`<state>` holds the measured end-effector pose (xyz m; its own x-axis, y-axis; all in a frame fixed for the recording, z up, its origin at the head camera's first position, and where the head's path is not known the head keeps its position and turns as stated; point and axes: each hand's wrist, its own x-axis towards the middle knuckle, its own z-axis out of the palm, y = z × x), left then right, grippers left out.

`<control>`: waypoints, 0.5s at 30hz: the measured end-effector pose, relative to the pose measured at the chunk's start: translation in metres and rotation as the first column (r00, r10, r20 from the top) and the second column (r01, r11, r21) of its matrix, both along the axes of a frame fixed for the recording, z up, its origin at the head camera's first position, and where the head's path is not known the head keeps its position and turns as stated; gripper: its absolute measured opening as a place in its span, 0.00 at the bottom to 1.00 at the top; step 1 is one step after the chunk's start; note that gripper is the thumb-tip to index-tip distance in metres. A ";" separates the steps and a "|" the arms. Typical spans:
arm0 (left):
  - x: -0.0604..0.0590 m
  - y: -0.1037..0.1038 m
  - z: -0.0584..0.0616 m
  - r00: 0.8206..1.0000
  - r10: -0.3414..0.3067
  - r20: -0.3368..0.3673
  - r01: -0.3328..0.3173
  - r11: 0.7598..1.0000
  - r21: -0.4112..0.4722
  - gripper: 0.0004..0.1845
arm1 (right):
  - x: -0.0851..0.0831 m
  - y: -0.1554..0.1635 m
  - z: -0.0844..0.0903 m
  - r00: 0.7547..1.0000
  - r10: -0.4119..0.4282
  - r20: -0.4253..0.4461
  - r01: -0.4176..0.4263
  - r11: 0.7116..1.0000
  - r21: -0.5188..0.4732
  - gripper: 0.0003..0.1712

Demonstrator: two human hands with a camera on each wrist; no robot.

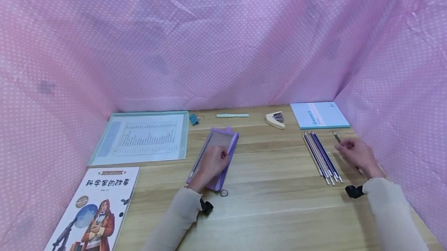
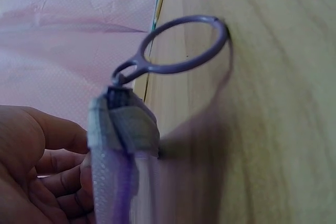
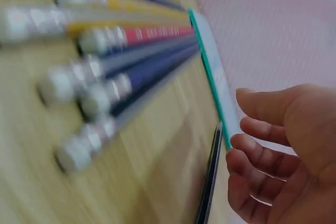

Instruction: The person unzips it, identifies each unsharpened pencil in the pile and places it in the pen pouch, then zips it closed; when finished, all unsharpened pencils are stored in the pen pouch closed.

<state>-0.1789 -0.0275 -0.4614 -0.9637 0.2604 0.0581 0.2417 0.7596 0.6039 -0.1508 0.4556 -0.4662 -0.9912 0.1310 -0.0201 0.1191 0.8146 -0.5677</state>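
Note:
My left hand (image 1: 214, 160) lies flat on a purple mesh pencil case (image 1: 228, 142) in the middle of the wooden table (image 1: 272, 204). The left wrist view shows that hand (image 2: 31, 166) with loosely bent fingers beside the case's end (image 2: 118, 156) and its ring pull (image 2: 181, 45). My right hand (image 1: 354, 152) hovers with loosely curled fingers over a dark pen (image 1: 336, 137) at the right. In the right wrist view the fingertips (image 3: 247, 145) are just right of the pen (image 3: 210, 182) and hold nothing. A row of several pencils (image 1: 321, 158) lies left of that hand.
A light blue notebook (image 1: 319, 115) lies behind the pencils. At the back are a white stapler-like tool (image 1: 276, 120), a pale green pen (image 1: 232, 115) and a teal binder clip (image 1: 193, 119). A clear document folder (image 1: 143, 138) and a picture book (image 1: 94, 208) lie left. Pink dotted cloth walls surround the table.

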 end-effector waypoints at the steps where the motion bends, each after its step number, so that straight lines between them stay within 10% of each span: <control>1: 0.000 0.000 0.000 1.000 0.001 0.002 -0.001 1.000 0.001 0.04 | -0.001 -0.003 0.001 0.999 0.025 0.024 -0.025 1.000 -0.017 0.27; 15: 0.000 0.001 0.001 1.000 0.002 0.016 -0.002 1.000 0.015 0.05 | -0.004 -0.006 -0.006 0.985 0.074 0.157 -0.066 0.996 -0.052 0.21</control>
